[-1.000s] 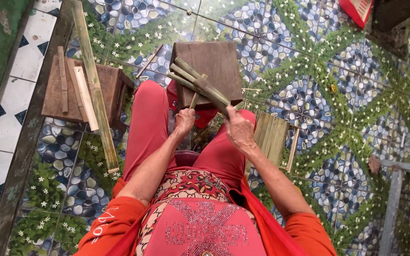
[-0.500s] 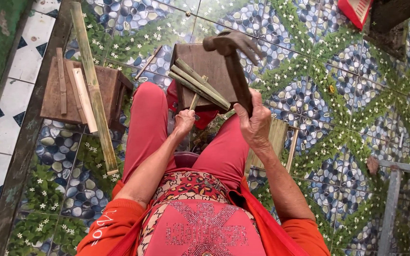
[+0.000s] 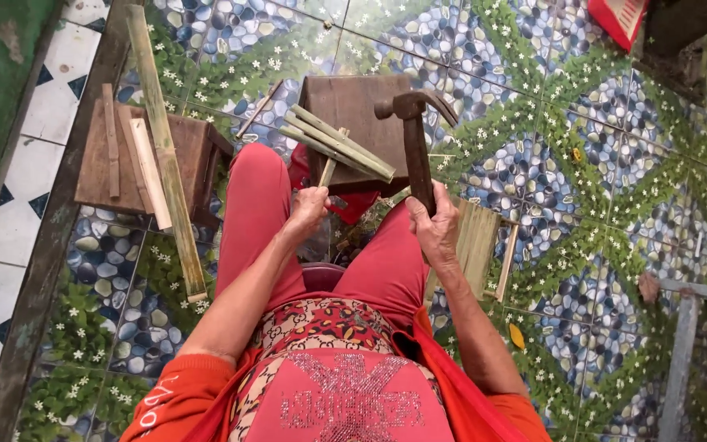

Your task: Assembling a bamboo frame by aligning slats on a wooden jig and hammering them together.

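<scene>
My right hand (image 3: pixel 437 223) gripped the raised hammer (image 3: pixel 416 147); my left hand (image 3: pixel 308 211) pinched a bamboo strip (image 3: pixel 328 170) upright on the wooden block (image 3: pixel 345 102) (several strips (image 3: pixel 341 146) already split, long pole (image 3: pixel 161 147) untouched).

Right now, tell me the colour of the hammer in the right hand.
Dark rusty brown, head and handle alike: hammer, right hand, head view.

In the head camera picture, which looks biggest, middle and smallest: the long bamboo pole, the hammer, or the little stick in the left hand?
1. Long bamboo pole: longest by far.
2. Hammer, held in the right hand: middle, though raised nearer the camera, which may flatter it.
3. Little stick in the left hand: smallest showing, partly hidden by the fist.
</scene>
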